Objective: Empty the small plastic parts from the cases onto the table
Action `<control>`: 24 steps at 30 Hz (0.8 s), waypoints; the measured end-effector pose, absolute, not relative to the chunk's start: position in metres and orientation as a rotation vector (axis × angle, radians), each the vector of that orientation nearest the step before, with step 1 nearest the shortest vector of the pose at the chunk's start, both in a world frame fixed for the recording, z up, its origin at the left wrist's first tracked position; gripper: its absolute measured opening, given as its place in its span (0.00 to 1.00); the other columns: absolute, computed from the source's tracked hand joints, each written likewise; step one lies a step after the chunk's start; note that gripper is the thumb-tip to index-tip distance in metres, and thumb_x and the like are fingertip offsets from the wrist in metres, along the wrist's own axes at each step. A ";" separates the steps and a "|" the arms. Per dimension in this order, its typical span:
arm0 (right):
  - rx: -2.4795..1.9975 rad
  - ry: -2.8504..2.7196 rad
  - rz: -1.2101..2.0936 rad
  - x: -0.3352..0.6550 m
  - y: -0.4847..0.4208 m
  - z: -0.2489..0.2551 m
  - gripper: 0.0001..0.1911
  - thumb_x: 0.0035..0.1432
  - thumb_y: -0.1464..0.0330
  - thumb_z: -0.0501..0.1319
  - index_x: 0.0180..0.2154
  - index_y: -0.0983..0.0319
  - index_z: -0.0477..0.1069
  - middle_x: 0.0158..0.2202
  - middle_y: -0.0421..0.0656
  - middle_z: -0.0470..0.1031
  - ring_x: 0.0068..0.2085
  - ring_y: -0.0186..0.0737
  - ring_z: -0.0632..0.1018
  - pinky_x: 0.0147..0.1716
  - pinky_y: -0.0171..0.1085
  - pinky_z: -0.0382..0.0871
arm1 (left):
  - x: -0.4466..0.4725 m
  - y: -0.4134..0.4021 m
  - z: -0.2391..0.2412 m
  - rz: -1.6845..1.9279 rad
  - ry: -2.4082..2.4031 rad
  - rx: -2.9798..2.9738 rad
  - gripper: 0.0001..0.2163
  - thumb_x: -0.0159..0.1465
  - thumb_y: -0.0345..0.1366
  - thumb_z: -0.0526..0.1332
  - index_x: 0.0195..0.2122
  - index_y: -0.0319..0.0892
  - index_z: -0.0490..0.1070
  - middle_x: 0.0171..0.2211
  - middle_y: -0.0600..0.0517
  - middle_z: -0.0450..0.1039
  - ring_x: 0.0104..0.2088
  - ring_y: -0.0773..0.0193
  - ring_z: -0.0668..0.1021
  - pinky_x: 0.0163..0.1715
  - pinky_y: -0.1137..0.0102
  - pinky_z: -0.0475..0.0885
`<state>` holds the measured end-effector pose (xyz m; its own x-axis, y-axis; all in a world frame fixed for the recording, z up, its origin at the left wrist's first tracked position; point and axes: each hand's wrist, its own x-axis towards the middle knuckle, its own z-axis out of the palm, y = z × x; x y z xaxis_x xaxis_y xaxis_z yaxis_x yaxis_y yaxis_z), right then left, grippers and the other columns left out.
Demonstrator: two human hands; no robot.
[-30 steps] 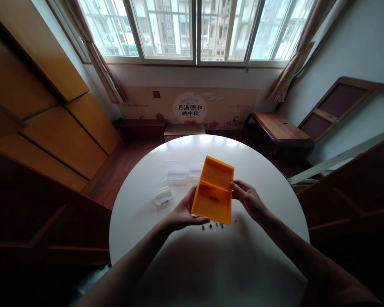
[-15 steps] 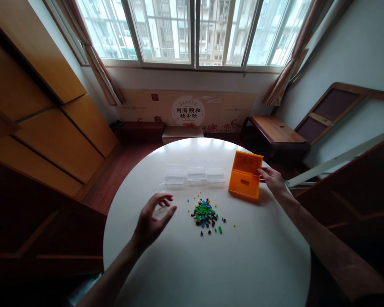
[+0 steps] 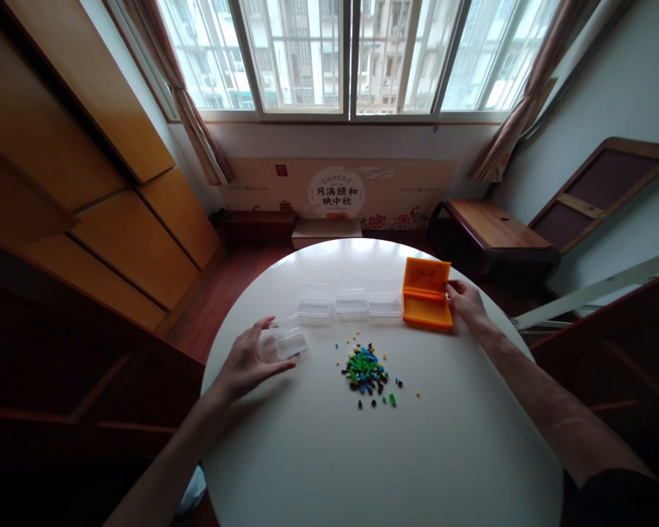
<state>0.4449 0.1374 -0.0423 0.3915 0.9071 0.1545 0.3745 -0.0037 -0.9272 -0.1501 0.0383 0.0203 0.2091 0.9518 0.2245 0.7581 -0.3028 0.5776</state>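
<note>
My left hand (image 3: 250, 360) is spread at the left of the white round table, thumb and fingers apart on either side of a small clear plastic box (image 3: 292, 342). Whether the fingertips touch this box I cannot tell. On the right, my right hand (image 3: 466, 301) pinches the side of an orange plastic box (image 3: 427, 309), whose lid stands raised at the back. Between the hands lies a loose heap of tiny building bricks (image 3: 365, 368) in green, blue, brown and yellow, with several stray pieces around it.
Three open clear plastic boxes, the left one (image 3: 313, 304), the middle one (image 3: 351, 300) and the right one (image 3: 385, 304), form a row behind the bricks on the white table (image 3: 384, 468). A wooden stand (image 3: 486, 223) is beyond the table at right, cabinets (image 3: 143, 219) at left.
The orange box has come down from a tilted pose to rest beside the row of clear boxes. My left hand has spread wider and reached around the left clear box. The view has shifted slightly.
</note>
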 end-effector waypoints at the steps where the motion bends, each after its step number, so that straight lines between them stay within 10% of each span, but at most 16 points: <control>1: -1.579 -1.165 0.627 0.444 0.138 -0.044 0.25 0.58 0.49 0.70 0.46 0.62 0.82 0.47 0.53 0.86 0.47 0.54 0.85 0.51 0.50 0.81 | -0.148 0.040 0.020 0.767 1.577 2.153 0.44 0.52 0.61 0.79 0.66 0.48 0.69 0.64 0.41 0.76 0.63 0.37 0.79 0.66 0.44 0.72; 7: -1.548 -1.183 0.664 0.445 0.134 -0.052 0.35 0.55 0.51 0.74 0.58 0.62 0.78 0.49 0.53 0.85 0.47 0.53 0.86 0.49 0.50 0.85 | -0.154 0.044 0.022 0.790 1.482 2.068 0.25 0.62 0.57 0.74 0.52 0.46 0.76 0.56 0.45 0.80 0.59 0.45 0.81 0.62 0.53 0.76; 24: -1.599 -1.285 0.632 0.440 0.118 -0.044 0.28 0.54 0.56 0.74 0.55 0.59 0.80 0.55 0.53 0.83 0.53 0.56 0.83 0.55 0.53 0.82 | -0.201 0.132 0.004 0.902 1.567 1.802 0.45 0.50 0.62 0.79 0.63 0.42 0.72 0.58 0.41 0.79 0.62 0.44 0.80 0.69 0.47 0.71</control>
